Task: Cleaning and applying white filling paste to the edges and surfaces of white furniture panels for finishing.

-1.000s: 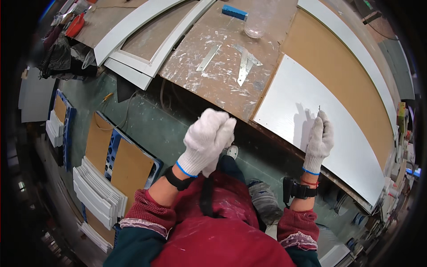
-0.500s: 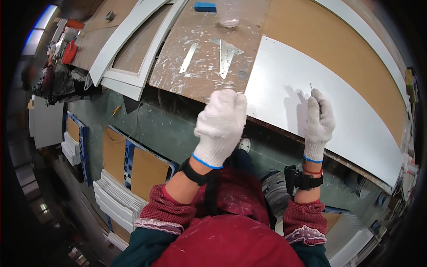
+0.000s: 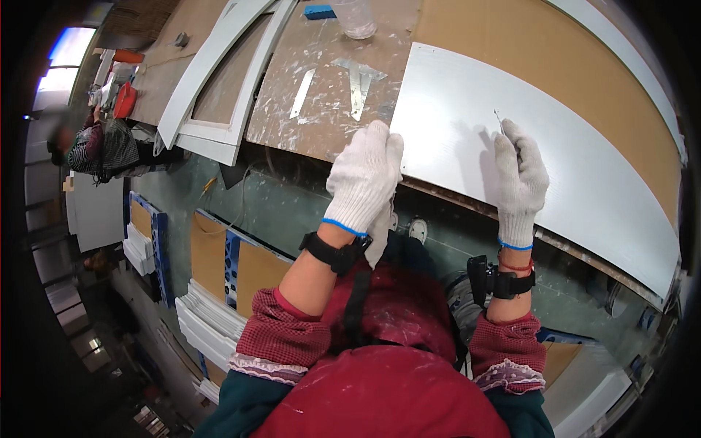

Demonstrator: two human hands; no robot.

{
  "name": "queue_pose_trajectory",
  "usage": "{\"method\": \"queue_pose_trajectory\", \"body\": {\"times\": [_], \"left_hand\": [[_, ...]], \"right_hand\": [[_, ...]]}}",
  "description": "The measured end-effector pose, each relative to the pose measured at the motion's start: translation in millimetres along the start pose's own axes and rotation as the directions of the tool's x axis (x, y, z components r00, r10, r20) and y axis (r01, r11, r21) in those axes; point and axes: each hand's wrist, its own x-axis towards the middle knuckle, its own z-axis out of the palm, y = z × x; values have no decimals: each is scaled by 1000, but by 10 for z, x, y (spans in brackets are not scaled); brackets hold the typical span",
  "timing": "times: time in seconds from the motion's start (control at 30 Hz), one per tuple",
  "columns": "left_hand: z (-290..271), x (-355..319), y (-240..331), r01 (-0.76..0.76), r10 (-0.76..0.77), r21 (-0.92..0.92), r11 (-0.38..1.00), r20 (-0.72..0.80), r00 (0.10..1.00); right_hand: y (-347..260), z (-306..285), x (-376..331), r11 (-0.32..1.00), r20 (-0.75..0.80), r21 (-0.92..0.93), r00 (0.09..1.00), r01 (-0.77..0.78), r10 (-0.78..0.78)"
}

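My left hand (image 3: 365, 168), in a white knitted glove, is closed above the table's near edge. Below it hangs a limp, pale strip (image 3: 380, 235) that looks like cloth, its upper end hidden behind the glove. My right hand (image 3: 520, 171), gloved the same way, is over the white panel (image 3: 467, 95) and casts a shadow on it. Between its thumb and forefinger it pinches a thin, pointed metal tool (image 3: 498, 120), tip upward; its exact kind is too small to make out.
On the paint-spattered worktable (image 3: 277, 109) lie scraper blades (image 3: 358, 87), a flat metal strip (image 3: 301, 93), a blue block (image 3: 319, 12) and a clear plastic cup (image 3: 354, 18). A white arched frame (image 3: 230, 109) rests at left. Stacked panels (image 3: 212, 314) stand behind; another person (image 3: 95, 146) works far left.
The pale strip now shows beneath my left hand, which has turned slightly. My right hand still holds the thin tool. The view has shifted, and the table things appear a little higher.
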Motion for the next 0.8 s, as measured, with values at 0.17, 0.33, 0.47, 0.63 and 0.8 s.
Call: {"method": "queue_pose_trajectory", "body": {"times": [0.17, 0.33, 0.47, 0.63, 0.8], "left_hand": [[-17, 34, -108, 97, -66, -220, 971, 142, 988], [-82, -55, -199, 1, 59, -299, 954, 190, 980], [-55, -27, -275, -23, 125, -384, 923, 242, 962], [86, 10, -268, 87, -38, -366, 926, 138, 990], [-16, 108, -204, 212, -90, -522, 826, 250, 964]], "right_hand": [[-20, -3, 1, 1000, 10, -4, 1000, -15, 15], [53, 2, -53, 1000, -10, 19, 1000, 18, -18], [-19, -28, -33, 995, 63, -75, 996, -63, 67], [55, -4, -16, 995, 11, -70, 997, 73, -73], [20, -6, -24, 999, 1, -18, 999, 47, -47]]}}
